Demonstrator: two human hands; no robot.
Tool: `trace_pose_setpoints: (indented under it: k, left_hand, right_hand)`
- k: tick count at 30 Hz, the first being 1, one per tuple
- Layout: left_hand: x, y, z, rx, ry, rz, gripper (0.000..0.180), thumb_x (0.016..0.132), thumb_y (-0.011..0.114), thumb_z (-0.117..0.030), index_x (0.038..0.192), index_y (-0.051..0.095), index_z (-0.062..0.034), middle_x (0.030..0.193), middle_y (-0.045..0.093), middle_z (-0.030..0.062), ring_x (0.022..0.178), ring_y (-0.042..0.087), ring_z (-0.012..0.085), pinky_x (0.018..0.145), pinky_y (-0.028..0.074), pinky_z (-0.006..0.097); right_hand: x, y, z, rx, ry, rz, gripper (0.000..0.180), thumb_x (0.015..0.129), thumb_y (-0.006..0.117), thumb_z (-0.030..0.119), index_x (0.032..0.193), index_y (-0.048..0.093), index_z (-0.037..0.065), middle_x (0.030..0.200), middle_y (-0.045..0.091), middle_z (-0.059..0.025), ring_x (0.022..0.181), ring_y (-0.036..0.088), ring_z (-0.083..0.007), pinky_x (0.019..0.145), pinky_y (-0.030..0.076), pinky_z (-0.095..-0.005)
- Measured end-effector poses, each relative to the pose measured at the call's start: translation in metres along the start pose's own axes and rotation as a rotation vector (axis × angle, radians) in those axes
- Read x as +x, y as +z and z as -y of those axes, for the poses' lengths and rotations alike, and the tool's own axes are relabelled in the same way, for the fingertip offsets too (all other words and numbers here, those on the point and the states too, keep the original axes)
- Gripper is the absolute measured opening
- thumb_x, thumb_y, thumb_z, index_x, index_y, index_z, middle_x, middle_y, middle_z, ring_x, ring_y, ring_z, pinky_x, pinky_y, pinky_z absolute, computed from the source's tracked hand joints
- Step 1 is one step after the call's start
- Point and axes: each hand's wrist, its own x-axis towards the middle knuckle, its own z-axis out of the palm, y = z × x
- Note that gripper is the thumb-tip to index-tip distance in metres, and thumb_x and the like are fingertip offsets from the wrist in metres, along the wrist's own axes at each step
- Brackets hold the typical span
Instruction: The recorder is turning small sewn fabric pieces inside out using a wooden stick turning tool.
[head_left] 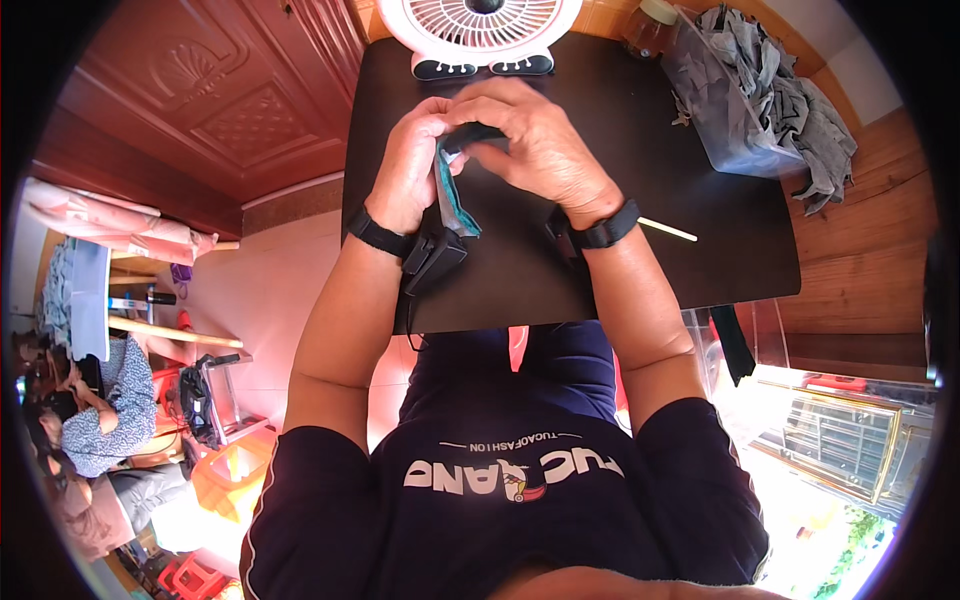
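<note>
Teal fabric (453, 196) is handheld; a bin (735, 148) holds grey cloths (785, 100).

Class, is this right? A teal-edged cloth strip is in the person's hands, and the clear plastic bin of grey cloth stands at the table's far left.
No: the head view shows the clear plastic bin at the far right of the table; the cloth strip is as stated.

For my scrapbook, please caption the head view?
Left hand holds a teal-edged strip, right hand curled beside it, over a dark table near a white fan.
</note>
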Motion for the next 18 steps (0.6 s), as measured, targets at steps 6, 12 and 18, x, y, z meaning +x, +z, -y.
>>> trace_pose_setpoints:
  k: [6,12,18]
  left_hand:
    - [0.0,0.012,-0.013,-0.532,-0.057,0.092,0.022,0.081,0.047,-0.007,0.099,0.056,0.001,0.084,0.06,0.0134,0.08,0.062,0.0255,0.074,0.05,0.035]
    - [-0.007,0.032,0.002,-0.11,0.148,0.135,0.042,0.077,0.048,-0.009,0.119,0.044,-0.0038,0.107,0.056,0.0122,0.093,0.058,0.023,0.08,0.047,0.04]
    - [-0.002,0.006,0.001,-0.359,0.182,0.019,0.021,0.09,0.045,-0.02,0.104,0.053,-0.0061,0.092,0.059,0.0072,0.088,0.057,0.0214,0.081,0.044,0.04]
  right_hand:
    - [-0.001,0.0,-0.013,0.695,0.877,-0.187,0.008,0.078,0.063,0.005,0.085,0.062,0.001,0.072,0.062,-0.0053,0.057,0.057,-0.012,0.055,0.046,-0.0235]
    - [-0.004,0.009,-0.013,1.022,1.074,-0.124,0.012,0.078,0.063,0.01,0.084,0.059,0.001,0.07,0.061,-0.0055,0.053,0.055,-0.0111,0.049,0.048,-0.0248]
    - [-0.002,0.022,0.013,0.833,0.845,0.06,0.026,0.081,0.064,0.007,0.103,0.053,-0.001,0.08,0.065,-0.006,0.056,0.057,-0.0088,0.051,0.047,-0.0229]
